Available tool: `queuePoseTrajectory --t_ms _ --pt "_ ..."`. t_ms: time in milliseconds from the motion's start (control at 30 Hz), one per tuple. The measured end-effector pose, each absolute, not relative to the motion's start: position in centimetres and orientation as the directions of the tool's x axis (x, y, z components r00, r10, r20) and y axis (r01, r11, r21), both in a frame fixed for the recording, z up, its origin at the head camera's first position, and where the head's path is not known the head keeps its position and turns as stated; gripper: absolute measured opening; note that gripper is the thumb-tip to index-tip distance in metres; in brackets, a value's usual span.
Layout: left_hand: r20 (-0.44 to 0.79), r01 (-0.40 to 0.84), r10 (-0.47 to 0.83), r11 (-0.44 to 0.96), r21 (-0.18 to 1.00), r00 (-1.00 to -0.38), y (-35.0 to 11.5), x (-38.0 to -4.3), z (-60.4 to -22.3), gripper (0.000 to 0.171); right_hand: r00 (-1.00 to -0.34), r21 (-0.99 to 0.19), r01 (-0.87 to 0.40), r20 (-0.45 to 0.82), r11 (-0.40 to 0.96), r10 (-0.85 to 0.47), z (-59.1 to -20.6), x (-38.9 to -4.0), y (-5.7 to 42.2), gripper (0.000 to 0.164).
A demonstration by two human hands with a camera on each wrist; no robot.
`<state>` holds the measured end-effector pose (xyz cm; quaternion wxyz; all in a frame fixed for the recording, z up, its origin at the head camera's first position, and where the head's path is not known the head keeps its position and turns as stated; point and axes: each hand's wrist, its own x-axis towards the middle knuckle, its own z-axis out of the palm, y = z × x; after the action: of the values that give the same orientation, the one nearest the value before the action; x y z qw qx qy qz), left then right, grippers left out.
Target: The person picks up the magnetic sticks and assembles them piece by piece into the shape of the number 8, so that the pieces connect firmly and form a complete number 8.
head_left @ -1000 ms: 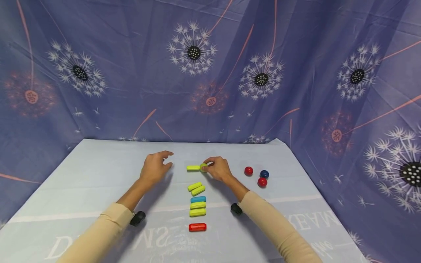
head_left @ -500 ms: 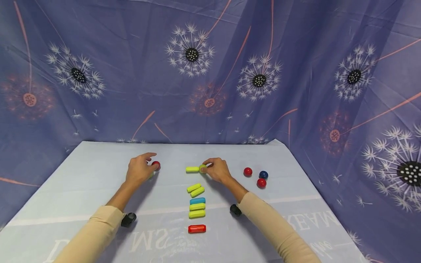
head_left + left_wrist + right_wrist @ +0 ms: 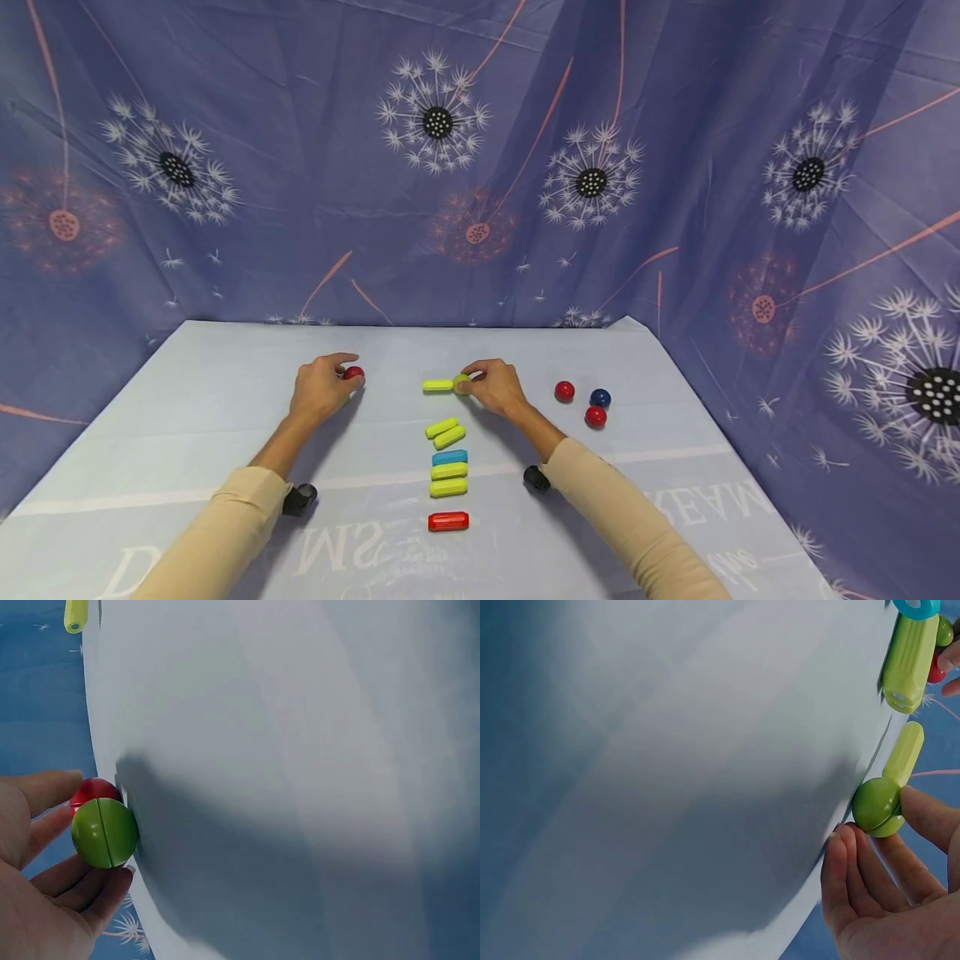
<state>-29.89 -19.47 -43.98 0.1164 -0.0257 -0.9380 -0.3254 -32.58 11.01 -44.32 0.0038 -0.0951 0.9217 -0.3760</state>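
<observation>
In the head view my left hand (image 3: 318,387) is at a red ball (image 3: 354,372), thumb in front of it and forefinger behind. The left wrist view shows a green ball (image 3: 105,833) overlapping that red ball, with more fingertips just below it. My right hand (image 3: 495,386) pinches another green ball (image 3: 877,804) between thumb and fingers. From this ball a yellow-green rod (image 3: 438,385) points left, its end right at the ball.
Two yellow-green rods (image 3: 446,432) lie slanted in the middle. Nearer are a blue rod (image 3: 450,457), two more yellow-green rods (image 3: 448,479) and a red rod (image 3: 448,522). Two red balls (image 3: 565,391) and a dark blue ball (image 3: 600,398) sit right. A patterned curtain (image 3: 315,167) backs the table.
My left hand has moved left, away from the rod, to the red ball, and its fingers have come round it. The right hand has stayed at its green ball.
</observation>
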Motion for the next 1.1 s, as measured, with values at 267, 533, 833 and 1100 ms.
queuePoseTrajectory --t_ms 267,533,833,1100 --pt "0.232 0.119 -0.036 0.777 0.618 -0.972 -19.4 -29.8 -44.0 0.041 -0.982 -0.686 -0.175 0.069 0.707 -0.177 -44.4 -32.5 10.8 0.025" --pt "0.225 0.1 -0.051 0.784 0.612 -0.973 -19.4 -30.0 -44.0 0.036 -0.98 -0.689 -0.187 0.08 0.701 -0.183 -44.5 -32.6 10.9 0.025" --pt "0.295 0.166 -0.028 0.775 0.61 -0.955 -18.6 -30.5 -43.1 0.035 -0.981 -0.682 -0.185 0.084 0.708 -0.176 -44.4 -32.6 10.9 0.024" --pt "0.302 0.228 0.028 0.721 0.654 -0.953 -16.3 -30.3 -41.8 0.03 -0.982 -0.688 -0.176 0.077 0.704 -0.17 -44.3 -32.5 10.9 0.025"
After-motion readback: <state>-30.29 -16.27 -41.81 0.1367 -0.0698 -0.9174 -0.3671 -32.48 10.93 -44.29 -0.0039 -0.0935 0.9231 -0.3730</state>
